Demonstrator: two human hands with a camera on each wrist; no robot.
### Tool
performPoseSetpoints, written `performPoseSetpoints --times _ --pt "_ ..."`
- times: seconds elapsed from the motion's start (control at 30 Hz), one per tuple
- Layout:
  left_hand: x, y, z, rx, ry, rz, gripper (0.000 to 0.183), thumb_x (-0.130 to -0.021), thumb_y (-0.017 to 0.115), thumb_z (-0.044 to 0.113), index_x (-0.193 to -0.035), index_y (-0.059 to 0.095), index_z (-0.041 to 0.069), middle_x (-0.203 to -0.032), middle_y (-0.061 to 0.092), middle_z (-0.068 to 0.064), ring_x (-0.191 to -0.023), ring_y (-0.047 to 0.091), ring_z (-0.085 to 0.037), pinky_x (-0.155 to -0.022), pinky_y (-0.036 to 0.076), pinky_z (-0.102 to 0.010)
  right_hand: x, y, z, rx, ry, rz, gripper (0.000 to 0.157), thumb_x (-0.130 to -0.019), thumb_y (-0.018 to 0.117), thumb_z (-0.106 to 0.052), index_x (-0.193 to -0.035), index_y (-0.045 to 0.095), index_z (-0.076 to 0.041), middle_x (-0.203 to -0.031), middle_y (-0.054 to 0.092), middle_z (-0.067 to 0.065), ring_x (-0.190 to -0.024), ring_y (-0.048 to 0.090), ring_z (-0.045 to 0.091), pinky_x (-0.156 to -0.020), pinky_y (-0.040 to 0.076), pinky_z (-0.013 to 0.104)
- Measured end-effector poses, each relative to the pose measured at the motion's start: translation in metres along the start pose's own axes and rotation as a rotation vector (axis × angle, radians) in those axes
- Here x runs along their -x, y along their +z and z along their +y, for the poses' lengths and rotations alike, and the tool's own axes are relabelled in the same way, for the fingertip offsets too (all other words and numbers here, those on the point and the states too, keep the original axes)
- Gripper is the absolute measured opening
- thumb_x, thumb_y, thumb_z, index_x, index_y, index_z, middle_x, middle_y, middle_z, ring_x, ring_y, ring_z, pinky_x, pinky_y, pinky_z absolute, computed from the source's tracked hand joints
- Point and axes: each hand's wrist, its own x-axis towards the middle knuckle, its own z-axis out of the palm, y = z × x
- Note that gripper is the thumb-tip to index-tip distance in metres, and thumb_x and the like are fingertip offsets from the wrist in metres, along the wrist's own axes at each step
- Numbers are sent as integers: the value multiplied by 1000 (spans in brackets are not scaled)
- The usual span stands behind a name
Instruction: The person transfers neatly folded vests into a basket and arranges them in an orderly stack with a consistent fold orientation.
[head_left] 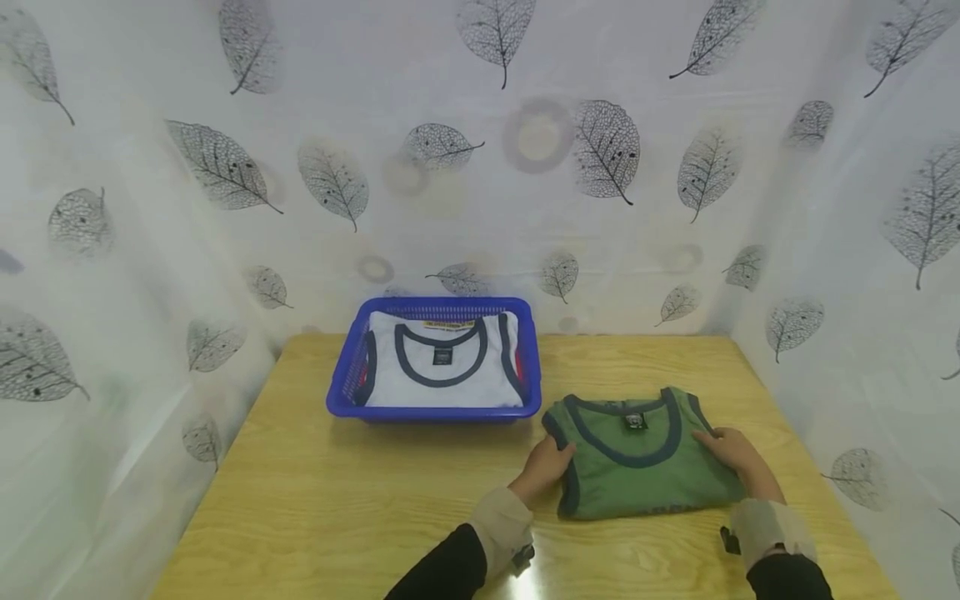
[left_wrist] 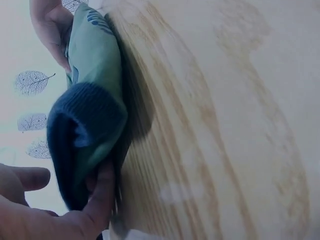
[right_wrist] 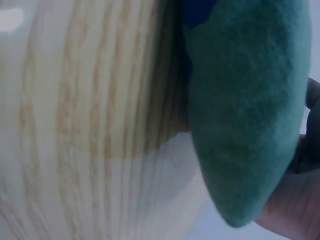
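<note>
A green tank top [head_left: 637, 467] with dark navy trim lies folded on the wooden table, its neckline toward the back. At its left edge my left hand [head_left: 545, 468] holds the folded side; in the left wrist view the fingers [left_wrist: 100, 200] reach beneath the navy-trimmed fold, with the thumb over the upper side. My right hand [head_left: 731, 450] grips the opposite edge, thumb side on top. The green cloth [right_wrist: 245, 110] covers part of that hand in the right wrist view. Fingers under the cloth are hidden.
Left of the green top, a blue plastic basket [head_left: 341, 400] stands at the back of the table [head_left: 337, 508]. Inside lies a folded white tank top [head_left: 450, 395] with dark trim, and red fabric peeks out beside it. Leaf-patterned white sheeting [head_left: 465, 217] surrounds the table's back and sides.
</note>
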Motion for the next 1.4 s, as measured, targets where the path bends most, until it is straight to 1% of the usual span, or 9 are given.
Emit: performPoseSetpoints --times 0.1,0.2,0.33,0.47,0.63,0.87,1.03,1.2,1.4 --pt "-2 4 -2 127 -54 4 55 -94 52 26 -125 45 -18 -125 52 -33 -116 53 -41 -98 45 -47 1 1 -1 -61 19 -16 81 -98 30 -47 -127 28 29 -128 34 47 -114 41 57 -96 40 58" --pt "-4 10 -4 257 -122 -9 59 -94 52 25 -130 38 -20 -133 44 -35 -124 44 -45 -104 39 -50 2 3 -3 -133 39 -36 85 -98 29 -51 -129 24 29 -128 33 46 -114 42 55 -97 39 58" --pt "-5 16 -6 308 -143 -7 59 -95 51 26 -135 36 -15 -139 39 -33 -129 38 -46 -109 33 -52 3 6 -6 -192 62 -60 89 -96 29 -53 -131 20 28 -128 33 46 -114 42 54 -98 38 58" --pt "-6 20 -7 273 -99 18 53 -94 52 25 -134 41 -9 -137 45 -29 -127 44 -43 -107 36 -51 3 8 -6 -208 78 -70 90 -96 28 -55 -132 18 28 -130 31 46 -116 41 54 -100 37 59" --pt "-4 20 -4 251 -61 38 47 -94 53 24 -130 46 -6 -131 51 -27 -122 49 -41 -104 39 -50 3 10 -3 -219 71 -51 89 -96 30 -55 -132 23 26 -124 39 44 -109 47 49 -94 42 55" --pt "2 19 3 190 23 78 37 -96 51 23 -124 50 -2 -125 57 -24 -117 54 -38 -101 43 -48 7 13 -2 -236 20 92 75 -97 37 -49 -125 41 21 -112 53 36 -93 57 31 -76 48 35" --pt "7 19 11 165 124 99 32 -96 50 21 -121 52 1 -121 60 -20 -115 56 -35 -100 45 -45 17 10 5 -193 -5 164 74 -98 36 -49 -125 42 20 -115 52 38 -94 57 35 -77 48 38" --pt "10 14 21 169 161 96 35 -97 50 24 -125 52 3 -124 59 -18 -117 55 -34 -100 44 -45 27 2 6 -210 2 203 76 -98 34 -50 -127 40 19 -112 53 38 -92 58 34 -76 49 39" --pt "10 0 35 208 197 78 37 -97 48 24 -127 50 2 -123 59 -17 -117 55 -32 -99 45 -44 37 -9 -6 -238 18 267 79 -96 32 -53 -133 36 17 -122 46 39 -99 54 39 -78 47 40"
